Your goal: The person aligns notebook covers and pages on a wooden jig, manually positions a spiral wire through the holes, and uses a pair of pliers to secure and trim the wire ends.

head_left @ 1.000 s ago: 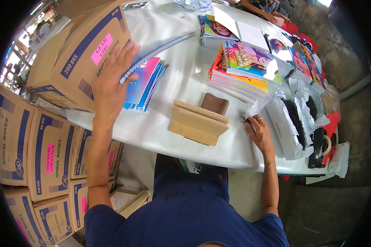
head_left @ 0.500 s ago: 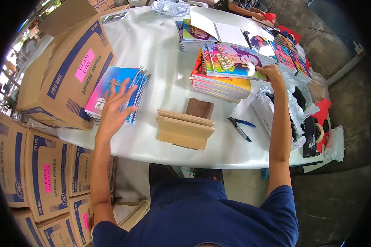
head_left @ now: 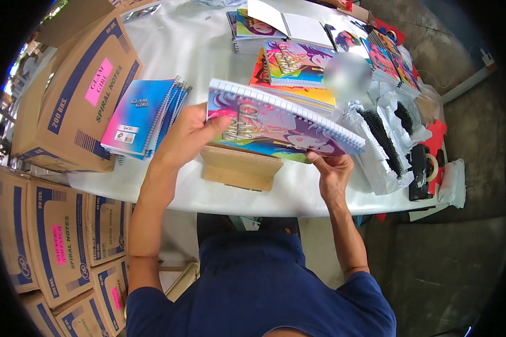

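Between both hands I hold a spiral notebook (head_left: 275,123) with a colourful illustrated cover, tilted above the table, its white coil edge away from me. My left hand (head_left: 191,135) grips its left end, thumb across the cover. At the lower right edge, my right hand (head_left: 333,171) pinches it, thumb on top. Under the notebook stands a brown cardboard piece (head_left: 239,168), partly covered. Beyond lies a stack of similar notebooks (head_left: 298,62), the top one showing its illustrated cover. Left of my left hand is a pile of pink-and-blue spiral notebooks (head_left: 138,115).
A large open carton (head_left: 76,95) stands at the table's left, with more cartons (head_left: 59,241) stacked below. Crumpled wrapping with black coils (head_left: 379,146) lies to the right, beside a tape roll (head_left: 431,167). An open notebook (head_left: 306,28) lies farther back. A person's hand shows at the far edge.
My right hand has lifted a notebook off the stack and brought it toward me. My left hand has left the pink-and-blue pile and taken hold of the notebook's left end.
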Tool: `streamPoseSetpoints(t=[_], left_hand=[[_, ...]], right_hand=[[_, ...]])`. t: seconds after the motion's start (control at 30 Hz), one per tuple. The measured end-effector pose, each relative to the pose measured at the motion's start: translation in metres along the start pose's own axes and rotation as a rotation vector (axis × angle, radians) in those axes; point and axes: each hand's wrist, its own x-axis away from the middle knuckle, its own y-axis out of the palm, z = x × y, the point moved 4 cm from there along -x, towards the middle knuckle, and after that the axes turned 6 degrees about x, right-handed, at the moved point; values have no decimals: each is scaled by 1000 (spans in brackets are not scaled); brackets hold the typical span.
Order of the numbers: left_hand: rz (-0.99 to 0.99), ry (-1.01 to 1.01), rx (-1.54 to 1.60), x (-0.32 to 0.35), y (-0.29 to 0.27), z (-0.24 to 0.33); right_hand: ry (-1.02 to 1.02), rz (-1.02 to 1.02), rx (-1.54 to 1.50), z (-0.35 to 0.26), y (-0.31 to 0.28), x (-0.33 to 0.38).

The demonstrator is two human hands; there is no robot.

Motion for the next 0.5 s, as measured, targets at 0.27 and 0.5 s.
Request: streamPoseSetpoints(t=[0.27, 0.5], left_hand=[[32, 102, -17, 18, -4, -13], [361, 143, 59, 52, -18, -129]], right_hand=[[-122, -188, 284, 17, 26, 7], [-261, -490, 729, 33, 35, 19]])
